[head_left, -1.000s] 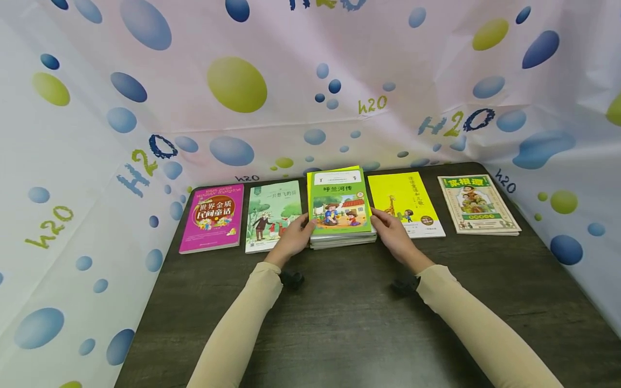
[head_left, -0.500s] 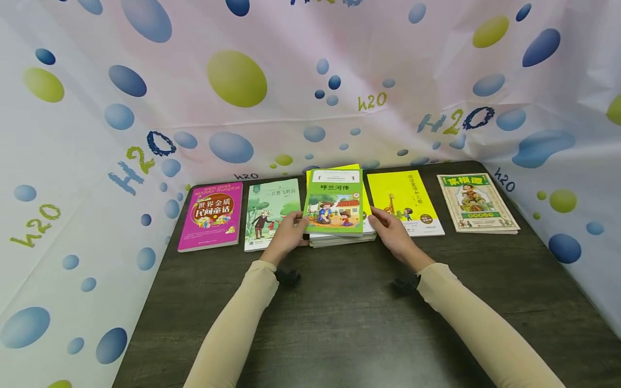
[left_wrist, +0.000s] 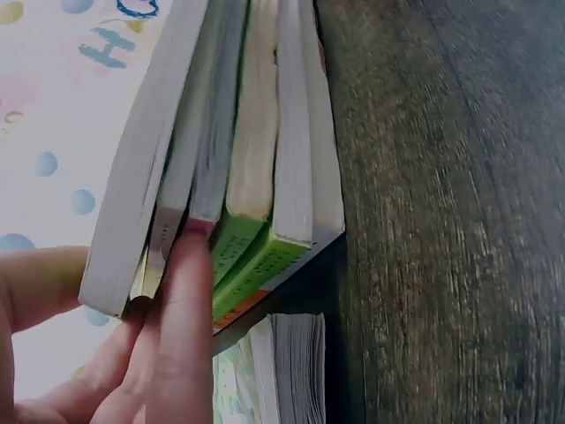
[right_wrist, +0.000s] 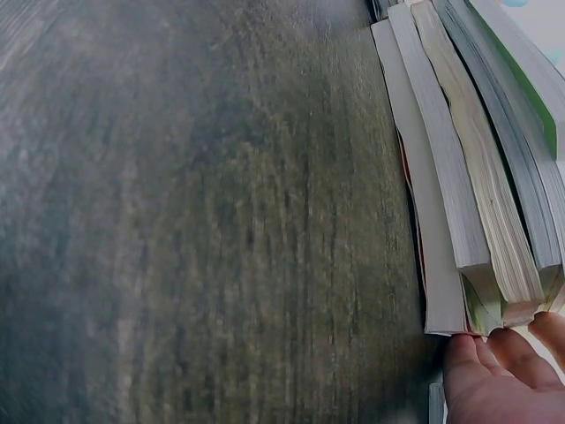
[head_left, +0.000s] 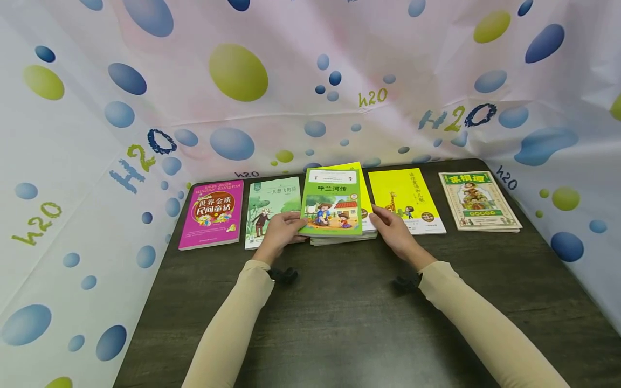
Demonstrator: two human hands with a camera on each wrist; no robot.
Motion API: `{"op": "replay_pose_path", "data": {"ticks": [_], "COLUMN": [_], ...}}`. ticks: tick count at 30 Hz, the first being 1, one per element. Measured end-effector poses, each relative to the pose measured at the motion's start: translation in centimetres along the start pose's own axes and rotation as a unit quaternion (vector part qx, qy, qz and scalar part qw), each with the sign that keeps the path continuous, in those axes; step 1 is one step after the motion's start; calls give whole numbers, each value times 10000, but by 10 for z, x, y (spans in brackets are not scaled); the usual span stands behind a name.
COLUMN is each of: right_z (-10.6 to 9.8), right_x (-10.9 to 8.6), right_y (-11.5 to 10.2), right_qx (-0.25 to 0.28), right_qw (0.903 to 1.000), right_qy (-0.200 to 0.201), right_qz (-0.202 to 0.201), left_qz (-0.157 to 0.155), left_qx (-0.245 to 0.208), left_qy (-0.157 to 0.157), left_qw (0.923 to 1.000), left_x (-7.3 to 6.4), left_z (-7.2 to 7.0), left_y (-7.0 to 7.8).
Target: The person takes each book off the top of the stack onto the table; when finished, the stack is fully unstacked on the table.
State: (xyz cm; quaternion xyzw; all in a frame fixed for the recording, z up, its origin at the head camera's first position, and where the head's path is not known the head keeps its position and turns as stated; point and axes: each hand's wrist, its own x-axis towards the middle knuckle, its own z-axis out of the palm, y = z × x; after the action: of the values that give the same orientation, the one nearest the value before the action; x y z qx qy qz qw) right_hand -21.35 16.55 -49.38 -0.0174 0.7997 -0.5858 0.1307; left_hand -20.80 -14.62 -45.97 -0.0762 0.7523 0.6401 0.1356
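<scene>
A green picture-cover book [head_left: 332,207] lies shifted to the left on top of a stack of books [head_left: 345,239]. My left hand [head_left: 278,235] pinches its left edge, thumb on the cover. In the left wrist view, the green book [left_wrist: 146,168] tilts a little away from the books below, and a finger [left_wrist: 184,309] reaches against their spines. Beneath it shows a yellow-and-white book [head_left: 354,167]. At the stack's right side, my right hand [head_left: 395,236] rests its fingertips against the books' edges; the right wrist view shows those fingers [right_wrist: 503,371] touching the lower books [right_wrist: 433,221].
Left of the stack lie a magenta book [head_left: 212,215] and a pale green book [head_left: 262,207]. To the right are a yellow giraffe book [head_left: 405,196] and a cream-and-green book [head_left: 477,202]. All sit on a dark wooden table [head_left: 339,323], with a patterned sheet [head_left: 291,64] behind.
The green book has slid left and slightly toward me off the stack's line, moving with my left hand. More of the yellow-and-white book shows. My right hand has stayed at the stack's side.
</scene>
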Motion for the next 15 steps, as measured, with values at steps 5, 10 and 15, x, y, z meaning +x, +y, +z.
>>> {"op": "replay_pose_path", "data": {"ticks": [5,10,15], "right_z": [0,1,1], "right_x": [0,0,0], "right_y": [0,1,1], "right_qx": [37,82,55], "right_qw": [10000,10000,10000], "right_qy": [-9,-11,-23], "right_qz": [-23,-37,-32], "left_qz": [-165,-272,-274], "left_qx": [-401,-592,-817], "left_qy": [-180,-264,-357], "left_qw": [9989,9975,9956], "left_x": [-3,-5,-11], "left_z": [-5,-13,-20], "left_y": [-1,-6,-9]}}
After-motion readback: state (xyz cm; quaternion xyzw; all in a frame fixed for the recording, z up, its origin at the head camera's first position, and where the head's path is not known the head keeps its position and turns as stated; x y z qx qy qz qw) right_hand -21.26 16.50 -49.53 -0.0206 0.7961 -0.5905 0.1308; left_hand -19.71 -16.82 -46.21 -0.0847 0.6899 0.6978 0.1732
